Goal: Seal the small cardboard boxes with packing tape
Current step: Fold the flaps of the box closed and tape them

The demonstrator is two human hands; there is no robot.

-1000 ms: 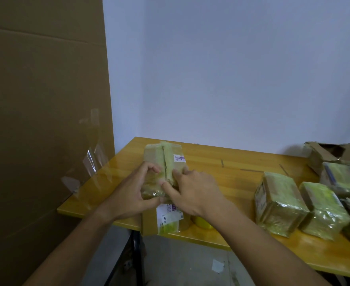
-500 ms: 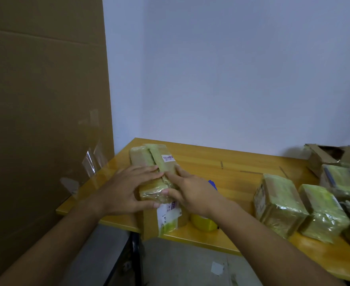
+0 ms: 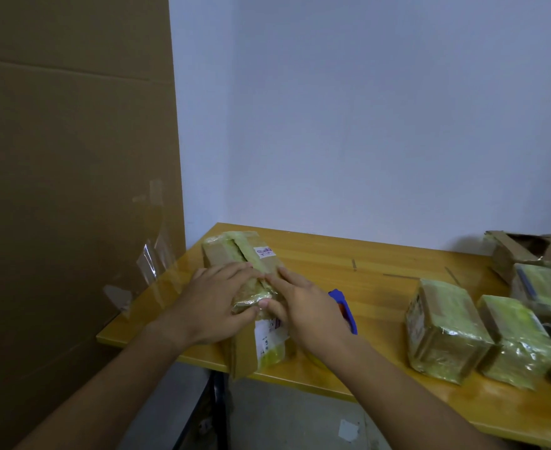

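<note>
A small cardboard box point(image 3: 240, 254), taped along its top, is lying at the table's point(image 3: 365, 261) near left corner, atop another box point(image 3: 257, 349) that is overhanging the edge. The left hand point(image 3: 217, 303) is pressing flat on the upper box's top with fingers straight, thumb along the near end. The right hand point(image 3: 306, 308), at its 3 o'clock side, is pressing the tape with extended fingers, gripping nothing. A blue tape dispenser point(image 3: 345, 308) is peeking out behind the right hand. At 3 o'clock, well apart, taped boxes point(image 3: 446, 329) are sitting together.

tape dispenser point(image 3: 345, 306) half hidden, labels unreadable
</note>
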